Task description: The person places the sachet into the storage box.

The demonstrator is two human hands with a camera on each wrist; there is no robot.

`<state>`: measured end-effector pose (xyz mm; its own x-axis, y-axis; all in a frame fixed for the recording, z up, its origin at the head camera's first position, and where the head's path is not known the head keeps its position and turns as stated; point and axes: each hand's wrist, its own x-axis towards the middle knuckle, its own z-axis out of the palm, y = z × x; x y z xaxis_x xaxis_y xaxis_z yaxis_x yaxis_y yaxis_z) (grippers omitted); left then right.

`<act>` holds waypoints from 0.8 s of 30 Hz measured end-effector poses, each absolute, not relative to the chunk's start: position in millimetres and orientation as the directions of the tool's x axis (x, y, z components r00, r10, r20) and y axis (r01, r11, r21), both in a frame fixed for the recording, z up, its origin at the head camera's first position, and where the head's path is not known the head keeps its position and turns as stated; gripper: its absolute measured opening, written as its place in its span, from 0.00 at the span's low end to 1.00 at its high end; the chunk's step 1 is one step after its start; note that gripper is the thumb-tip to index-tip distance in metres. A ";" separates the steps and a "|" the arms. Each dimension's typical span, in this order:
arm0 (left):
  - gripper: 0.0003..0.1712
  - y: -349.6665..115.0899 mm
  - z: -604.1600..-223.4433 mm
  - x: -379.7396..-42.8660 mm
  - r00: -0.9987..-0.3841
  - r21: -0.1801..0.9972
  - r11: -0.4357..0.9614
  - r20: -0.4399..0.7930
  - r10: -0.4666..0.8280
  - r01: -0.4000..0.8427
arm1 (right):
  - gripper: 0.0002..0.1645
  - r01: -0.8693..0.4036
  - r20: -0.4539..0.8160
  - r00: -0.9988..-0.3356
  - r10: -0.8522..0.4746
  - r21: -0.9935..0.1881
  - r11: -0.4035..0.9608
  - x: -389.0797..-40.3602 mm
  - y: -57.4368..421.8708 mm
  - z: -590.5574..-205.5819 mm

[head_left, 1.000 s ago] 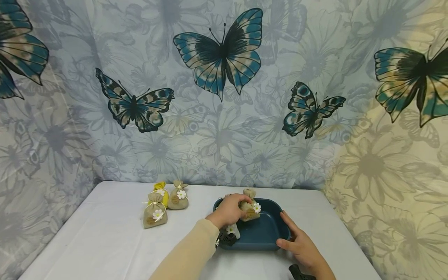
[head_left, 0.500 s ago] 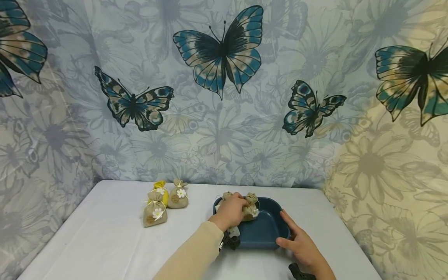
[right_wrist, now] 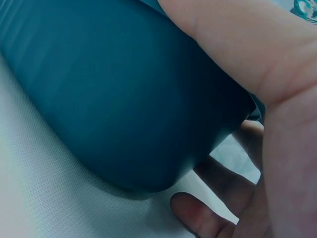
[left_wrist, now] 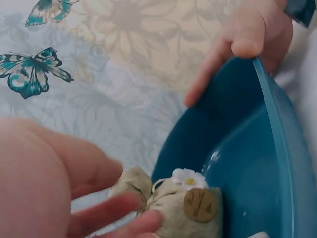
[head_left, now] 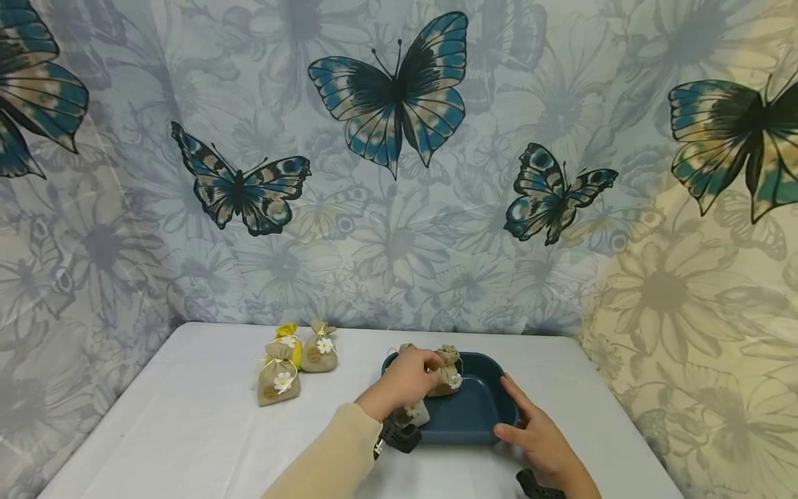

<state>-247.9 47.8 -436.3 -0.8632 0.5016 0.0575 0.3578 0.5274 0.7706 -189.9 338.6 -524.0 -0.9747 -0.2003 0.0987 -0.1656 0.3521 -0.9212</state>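
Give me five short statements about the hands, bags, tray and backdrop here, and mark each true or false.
1. The smooth, dark teal, rounded-rectangular tray stands on the white cloth-covered table. True.
2. Every bag is inside the tray. False: a small tied yellow bag and two small beige cloth bags stand to its left.
3. The right hand touches the tray's right end. True.
4. Nothing is printed behind the table. False: the flowered grey-blue backdrop bears teal-and-black butterflies.
5. The left hand is over the tray, beside a flower-trimmed beige cloth bag. True.
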 end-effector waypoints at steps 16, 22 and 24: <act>0.27 37.6 -446.8 -251.8 -0.822 0.954 0.286 -0.095 0.561 0.085 | 0.50 -0.138 0.071 -0.980 -0.185 -0.914 0.381 -191.4 337.0 -521.5; 0.30 11.5 -447.5 -245.8 -0.805 0.996 0.082 -0.069 0.589 -0.026 | 0.50 -0.134 0.061 -0.979 -0.192 -0.911 0.390 -190.5 337.2 -520.8; 0.31 -4.5 -446.2 -242.8 -0.807 0.999 0.028 -0.037 0.590 -0.025 | 0.50 -0.129 0.058 -0.980 -0.189 -0.911 0.393 -190.5 336.6 -521.1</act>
